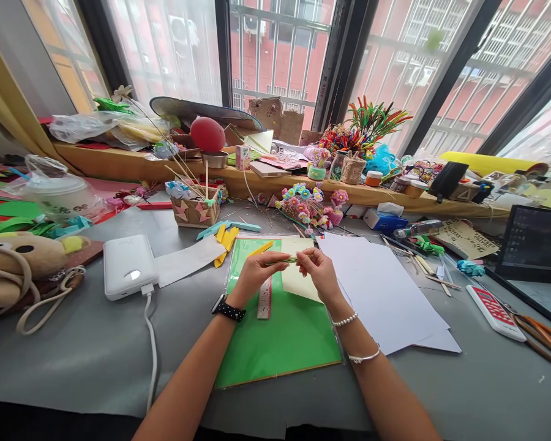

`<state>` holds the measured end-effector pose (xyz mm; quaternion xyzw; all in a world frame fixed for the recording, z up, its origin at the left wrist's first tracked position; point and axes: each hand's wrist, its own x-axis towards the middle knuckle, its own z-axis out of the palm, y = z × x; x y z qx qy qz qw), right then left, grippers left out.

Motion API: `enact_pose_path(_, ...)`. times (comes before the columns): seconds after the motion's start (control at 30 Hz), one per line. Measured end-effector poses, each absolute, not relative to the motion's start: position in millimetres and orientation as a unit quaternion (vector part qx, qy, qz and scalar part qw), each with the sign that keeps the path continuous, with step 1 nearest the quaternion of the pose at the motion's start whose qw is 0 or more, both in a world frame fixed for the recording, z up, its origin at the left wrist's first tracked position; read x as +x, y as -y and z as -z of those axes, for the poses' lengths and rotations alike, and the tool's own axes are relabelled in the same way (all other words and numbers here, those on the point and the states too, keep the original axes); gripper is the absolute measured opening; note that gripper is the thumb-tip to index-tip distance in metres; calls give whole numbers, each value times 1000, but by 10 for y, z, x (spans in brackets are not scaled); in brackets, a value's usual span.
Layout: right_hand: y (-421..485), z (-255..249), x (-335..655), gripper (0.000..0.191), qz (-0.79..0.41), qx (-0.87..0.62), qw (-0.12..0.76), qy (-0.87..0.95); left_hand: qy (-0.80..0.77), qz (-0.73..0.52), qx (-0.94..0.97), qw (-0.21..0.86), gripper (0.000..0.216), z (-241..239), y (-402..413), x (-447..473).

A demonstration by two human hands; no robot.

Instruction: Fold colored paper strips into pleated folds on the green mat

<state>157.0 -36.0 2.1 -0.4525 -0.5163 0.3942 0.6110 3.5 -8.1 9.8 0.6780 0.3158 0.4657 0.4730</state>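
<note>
Between my two hands is a thin green strip (290,260), too small to tell whether it is wire or folded paper. My left hand (261,272) pinches one end, and my right hand (318,271) grips the other with fingertips together. Both are raised over a green paper sheet (284,343) in a clear sleeve. Under my hands a short ruler (264,300) lies on the green sheet, beside a pale yellow paper (305,285). A yellow strip (261,248) shows just behind my left hand.
White paper sheets (381,288) lie on the right, near a calculator (496,312), scissors (546,337) and a laptop (535,251). Left are a white power bank (127,263) with its cable and a plush toy (18,269). Behind stand a stick-filled box (195,209) and craft flowers (305,202).
</note>
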Motion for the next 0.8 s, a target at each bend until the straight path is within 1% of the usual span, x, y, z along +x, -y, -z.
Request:
enact_pose_path(0.13, 364, -13, 1559, 22, -431, -452, 609, 488, -323, -455, 633, 536, 24, -97, 77, 37)
enact_pose_path(0.3, 357, 0, 1573, 23, -441, -468, 584, 495, -361, -433, 591, 577, 28, -96, 77, 32)
enact_pose_path(0.37, 358, -4, 1594, 23, -400, -473, 566, 544, -378, -421, 574, 592, 31, -99, 78, 21)
enact_pose_path(0.43, 360, -10, 1617, 22, -330, -476, 549, 603, -387, -412, 550, 615, 34, -98, 73, 4)
enact_pose_path(0.53, 363, -8, 1637, 24, -258, -467, 527, 661, -386, -404, 519, 647, 33, -86, 58, -28)
enact_pose_path(0.67, 369, 6, 1633, 20, -247, -468, 526, 666, -374, -389, 515, 666, 29, -60, 32, -54)
enact_pose_path(0.8, 381, -13, 1624, 14, -260, -488, 538, 636, -367, -375, 537, 660, 37, -64, 28, -40)
